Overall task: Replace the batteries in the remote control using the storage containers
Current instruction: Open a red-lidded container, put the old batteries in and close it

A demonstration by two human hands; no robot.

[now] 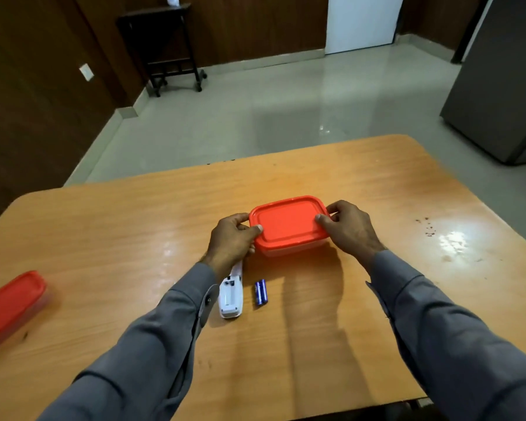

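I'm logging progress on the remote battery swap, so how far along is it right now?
Done: the remote lies on the table with its battery bay open and apparently empty; blue batteries lie beside it. In hand: the left hand and right hand grip the red-lidded container, lid on. Left: fitting batteries and closing the remote. A second container sits far left.

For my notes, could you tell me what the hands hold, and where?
Both hands grip the red-lidded container by its short ends: left hand, right hand.

Left hand and right hand grip the red-lidded container on the table.
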